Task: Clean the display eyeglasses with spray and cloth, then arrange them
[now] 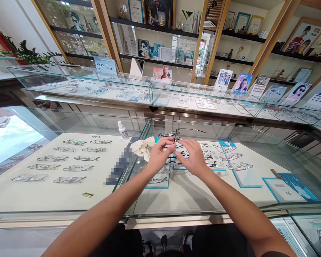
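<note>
- Display case, left: left edge cut off; bright reflection covers one corner.
- Eyeglasses in rows: seen through glass, lenses faint.
- Gold-coloured item: near the front edge, too small to identify.
- Dark strip: blocked out by pixelation; wording unreadable.
- White bottle: upright, behind the strip; label illegible.
- Cloth: crumpled, just beside the left hand.
- Left hand: thumb and fingers pinched on the held glasses; forearm cut off at the lower edge.
- Held glasses: raised between both hands above the right-hand case, front edge-on; lenses cannot be made out, one thin temple extends right.
- Right hand: thumb and fingertips at the frame; whether gripping or merely touching cannot be told.
- Displayed frames: several partly hidden behind the hands.
- Blue-edged card: print too small to read.
</note>
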The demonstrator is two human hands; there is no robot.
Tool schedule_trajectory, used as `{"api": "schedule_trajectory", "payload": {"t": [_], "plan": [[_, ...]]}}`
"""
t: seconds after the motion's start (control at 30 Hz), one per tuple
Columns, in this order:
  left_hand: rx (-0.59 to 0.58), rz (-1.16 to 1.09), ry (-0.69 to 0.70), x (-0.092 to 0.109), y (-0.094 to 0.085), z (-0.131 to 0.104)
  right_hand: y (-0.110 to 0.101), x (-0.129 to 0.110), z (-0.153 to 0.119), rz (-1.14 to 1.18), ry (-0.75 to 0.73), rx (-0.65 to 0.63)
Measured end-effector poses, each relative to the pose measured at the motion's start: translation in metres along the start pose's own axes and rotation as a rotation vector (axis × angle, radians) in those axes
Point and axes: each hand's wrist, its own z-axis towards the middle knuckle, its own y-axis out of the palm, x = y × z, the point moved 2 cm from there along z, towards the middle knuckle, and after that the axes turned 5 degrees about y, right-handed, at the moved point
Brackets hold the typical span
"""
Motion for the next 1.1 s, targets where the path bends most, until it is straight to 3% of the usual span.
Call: {"api": "schedule_trajectory", "payload": {"t": [0.13, 0.3, 0.5, 0.57, 0.67, 0.73, 0.8, 0.93, 1.1], "plan": [[-0.042, -0.016, -0.009, 0.001, 0.008, -0.006, 0.008, -0.006, -0.004, 0.087, 0.044, -0.075], [-0.088, 0.005, 0.006, 0.008, 0.007, -0.007, 0.008, -0.005, -0.005, 0.167, 0.070, -0.035], [-0.115, 0.316, 0.252, 0.023, -0.006, 0.000, 0.007, 0.005, -0.007, 0.112, 0.050, -0.007], [-0.021, 0.441, 0.345, 0.027, -0.022, 0.012, 0.007, 0.008, -0.008, 0.105, 0.044, -0.006], [0.255, 0.603, 0.404, 0.027, -0.062, 0.035, 0.006, 0.011, -0.008, 0.108, 0.042, -0.002], [0.476, 0.653, 0.385, 0.021, -0.096, 0.050, 0.005, 0.011, -0.008, 0.114, 0.049, -0.006], [0.623, 0.688, 0.265, 0.008, -0.130, 0.061, 0.004, 0.012, -0.008, 0.119, 0.056, -0.001], [0.659, 0.656, -0.015, -0.025, -0.179, 0.074, 0.005, 0.015, -0.008, 0.123, 0.059, 0.005], [0.590, 0.609, -0.188, -0.052, -0.196, 0.079, 0.006, 0.019, -0.009, 0.123, 0.067, 0.006]]}}
